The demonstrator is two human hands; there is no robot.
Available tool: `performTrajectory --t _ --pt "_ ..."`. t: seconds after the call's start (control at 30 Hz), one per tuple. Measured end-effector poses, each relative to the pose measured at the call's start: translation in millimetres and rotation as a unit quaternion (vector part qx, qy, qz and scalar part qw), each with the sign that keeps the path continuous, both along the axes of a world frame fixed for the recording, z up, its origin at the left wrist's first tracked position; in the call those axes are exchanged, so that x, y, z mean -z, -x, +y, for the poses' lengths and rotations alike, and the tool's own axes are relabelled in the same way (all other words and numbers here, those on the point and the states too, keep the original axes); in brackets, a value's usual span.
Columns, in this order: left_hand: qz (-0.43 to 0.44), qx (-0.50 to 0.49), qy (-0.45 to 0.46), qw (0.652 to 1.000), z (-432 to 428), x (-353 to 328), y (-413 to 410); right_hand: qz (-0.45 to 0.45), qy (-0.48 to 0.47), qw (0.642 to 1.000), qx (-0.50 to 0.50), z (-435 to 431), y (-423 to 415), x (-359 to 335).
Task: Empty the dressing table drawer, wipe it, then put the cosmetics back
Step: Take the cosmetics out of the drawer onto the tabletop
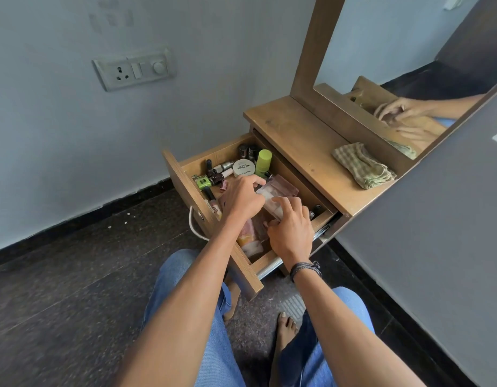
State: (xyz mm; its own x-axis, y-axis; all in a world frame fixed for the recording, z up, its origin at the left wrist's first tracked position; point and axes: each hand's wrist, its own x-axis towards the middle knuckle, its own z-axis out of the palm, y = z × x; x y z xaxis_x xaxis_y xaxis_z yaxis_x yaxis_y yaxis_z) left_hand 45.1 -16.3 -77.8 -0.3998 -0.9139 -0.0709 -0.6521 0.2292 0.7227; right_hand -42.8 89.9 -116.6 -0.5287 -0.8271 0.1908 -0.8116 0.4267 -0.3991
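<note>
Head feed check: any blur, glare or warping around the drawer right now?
Head view: soft, even light, no glare on the drawer; white jar label reads sharp; left hand and right hand gripping the clear pouch are crisp; wide-angle bends the mirror frame.

Lime-green bottle (263, 163), white tin (244, 168), wood-grain brown drawer (185, 185), green-and-beige checked cloth (361, 166), blue jeans (213, 344), dark speckled floor (60, 275).

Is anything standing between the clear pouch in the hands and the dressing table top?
Nothing visible does. The left hand and right hand hold the clear pouch in the open drawer; the table top lies just beyond. The folded cloth lies farther right, by the mirror.
</note>
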Motion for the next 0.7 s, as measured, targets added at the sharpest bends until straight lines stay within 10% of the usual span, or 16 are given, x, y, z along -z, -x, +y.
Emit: performTrajectory --t 0.7 --pt "0.189 -0.163 0.004 0.968 -2.6 2.3 -4.0 -0.054 0.169 0.984 -0.036 7.4 -1.5 -16.1"
